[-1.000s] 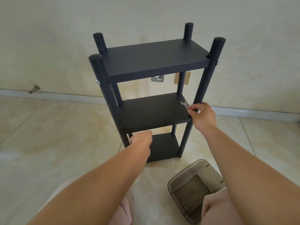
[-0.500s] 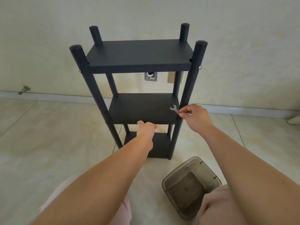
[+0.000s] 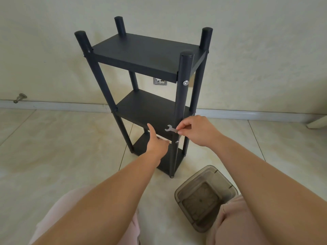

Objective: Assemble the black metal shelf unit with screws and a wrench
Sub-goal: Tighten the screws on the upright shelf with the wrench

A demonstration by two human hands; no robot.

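A black three-tier metal shelf unit (image 3: 146,55) stands upright on a pale tiled floor, close to a wall. At the middle tier's front edge, the left hand (image 3: 156,141) grips the shelf, thumb up on top. Just right of it, the right hand (image 3: 196,129) pinches a small silver wrench (image 3: 170,129) against the near post, above a screw (image 3: 177,142). A brown plastic container (image 3: 206,198) sits near the unit's foot.

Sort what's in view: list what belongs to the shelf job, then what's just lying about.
For the job: shelf unit, wrench pinched in the right hand, screws, left hand gripping the middle shelf.
Lying about: plastic container, doorstop, wall plate.
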